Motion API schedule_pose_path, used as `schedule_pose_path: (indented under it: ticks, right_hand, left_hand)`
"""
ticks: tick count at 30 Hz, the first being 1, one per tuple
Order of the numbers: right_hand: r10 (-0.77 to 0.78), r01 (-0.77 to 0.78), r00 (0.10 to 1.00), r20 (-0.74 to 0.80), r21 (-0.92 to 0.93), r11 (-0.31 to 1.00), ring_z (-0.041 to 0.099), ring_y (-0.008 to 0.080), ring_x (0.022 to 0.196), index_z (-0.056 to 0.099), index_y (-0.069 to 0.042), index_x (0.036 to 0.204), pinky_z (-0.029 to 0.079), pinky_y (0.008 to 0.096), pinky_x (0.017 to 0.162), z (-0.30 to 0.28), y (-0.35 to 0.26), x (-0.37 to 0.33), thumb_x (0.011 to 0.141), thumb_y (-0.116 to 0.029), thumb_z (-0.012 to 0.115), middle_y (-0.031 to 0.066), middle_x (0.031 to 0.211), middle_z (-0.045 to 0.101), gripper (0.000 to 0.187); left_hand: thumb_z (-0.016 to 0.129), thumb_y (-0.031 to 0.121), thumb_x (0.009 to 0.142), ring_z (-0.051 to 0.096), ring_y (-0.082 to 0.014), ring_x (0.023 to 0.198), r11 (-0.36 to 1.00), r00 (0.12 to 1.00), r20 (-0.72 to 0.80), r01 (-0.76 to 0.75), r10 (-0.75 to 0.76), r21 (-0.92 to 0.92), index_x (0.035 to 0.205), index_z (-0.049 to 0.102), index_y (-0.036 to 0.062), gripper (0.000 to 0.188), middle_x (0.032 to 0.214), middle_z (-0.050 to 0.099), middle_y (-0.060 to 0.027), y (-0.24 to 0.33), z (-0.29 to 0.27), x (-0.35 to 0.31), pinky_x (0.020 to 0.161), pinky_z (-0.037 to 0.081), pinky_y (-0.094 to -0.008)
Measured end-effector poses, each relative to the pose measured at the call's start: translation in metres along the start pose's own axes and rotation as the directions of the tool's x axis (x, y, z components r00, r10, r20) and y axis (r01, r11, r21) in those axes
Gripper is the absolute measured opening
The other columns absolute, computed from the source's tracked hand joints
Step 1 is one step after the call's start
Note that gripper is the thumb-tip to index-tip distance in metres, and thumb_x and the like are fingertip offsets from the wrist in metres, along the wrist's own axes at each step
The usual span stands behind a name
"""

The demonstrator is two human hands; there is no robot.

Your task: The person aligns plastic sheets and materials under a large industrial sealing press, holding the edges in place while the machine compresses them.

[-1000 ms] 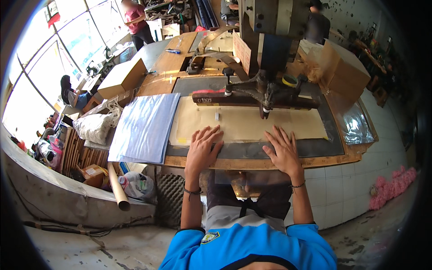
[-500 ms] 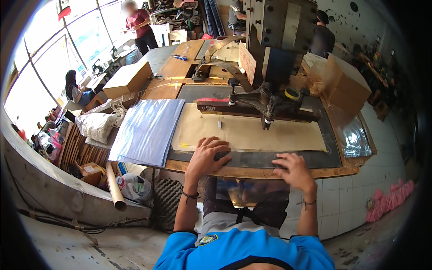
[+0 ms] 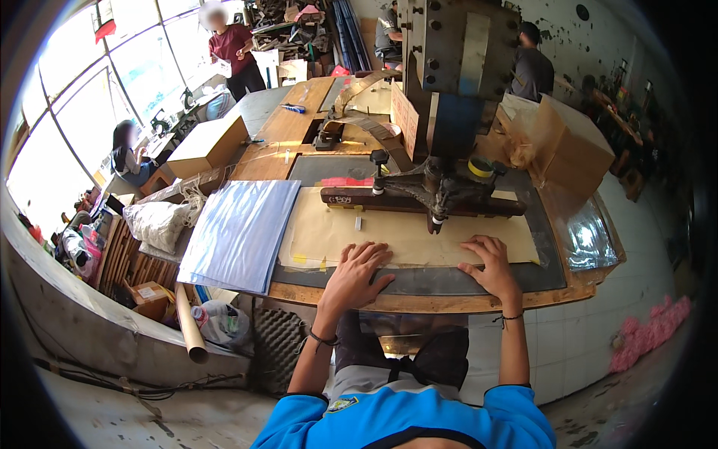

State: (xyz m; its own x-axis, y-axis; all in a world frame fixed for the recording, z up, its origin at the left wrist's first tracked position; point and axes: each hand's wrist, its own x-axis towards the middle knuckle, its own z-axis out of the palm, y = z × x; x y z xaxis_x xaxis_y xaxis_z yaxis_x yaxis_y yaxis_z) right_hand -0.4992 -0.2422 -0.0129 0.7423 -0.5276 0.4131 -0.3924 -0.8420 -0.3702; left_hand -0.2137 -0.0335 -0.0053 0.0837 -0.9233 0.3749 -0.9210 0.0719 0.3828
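Note:
My left hand (image 3: 354, 275) rests open, fingers spread, over the near edge of a tan board (image 3: 407, 243). My right hand (image 3: 490, 266) is also open, its fingertips on the same board farther right. Both hands hold nothing. The board lies on a dark grey mat (image 3: 441, 283) and has yellow tape at its near edge. Across its far side runs a dark bar (image 3: 351, 197) under the black metal arms (image 3: 434, 184) of a press. Between the bar and my left hand, a small pale piece (image 3: 358, 223) sits on the board.
Bluish clear plastic sheets (image 3: 239, 232) lie stacked left of the board. Cardboard boxes (image 3: 208, 147) stand at the far left and at the right. The press column (image 3: 456, 60) rises behind the bar. A yellow tape roll (image 3: 480, 168) rests by it. Several people are in the background.
My right hand has come down and forward onto the board. The left hand has shifted slightly right along the near edge. My view has tilted a little.

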Motion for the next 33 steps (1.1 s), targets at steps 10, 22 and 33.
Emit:
schedule_pose_path:
  ticks: [10,22,33]
  right_hand:
    - [0.013,-0.014,1.0,0.016,0.061,0.998,0.052,0.0329,0.13,0.073,-0.009,0.12,0.04,0.0447,0.113,-0.003,-0.005,-0.002,0.083,-0.037,0.085,0.0092,0.132,0.063,0.049]
    - [0.02,-0.019,1.0,-0.021,0.04,0.999,0.055,0.0336,0.129,0.066,-0.007,0.131,0.04,0.0453,0.114,-0.003,-0.009,0.001,0.091,-0.035,0.079,0.0103,0.136,0.065,0.051]
    - [0.022,-0.022,1.0,-0.007,0.053,0.998,0.056,0.0333,0.127,0.071,-0.006,0.12,0.042,0.0441,0.111,-0.001,-0.005,0.0,0.091,-0.027,0.078,0.0094,0.132,0.067,0.037]
  left_hand:
    - [0.071,0.034,0.097,0.052,-0.0319,0.138,0.997,0.993,-0.096,0.074,-0.076,-0.018,0.128,0.069,0.0097,0.04,0.138,0.064,-0.0111,0.003,0.0,-0.004,0.12,0.033,-0.048]
    - [0.072,0.035,0.097,0.052,-0.0305,0.14,0.998,0.998,-0.04,0.048,-0.05,-0.05,0.131,0.07,0.0093,0.043,0.14,0.066,-0.0078,-0.006,0.002,-0.001,0.12,0.033,-0.0489]
    - [0.07,0.033,0.098,0.053,-0.0304,0.138,0.998,0.997,-0.058,0.049,-0.05,-0.032,0.127,0.071,0.0106,0.037,0.139,0.066,-0.0079,-0.005,0.004,-0.002,0.118,0.034,-0.0485]
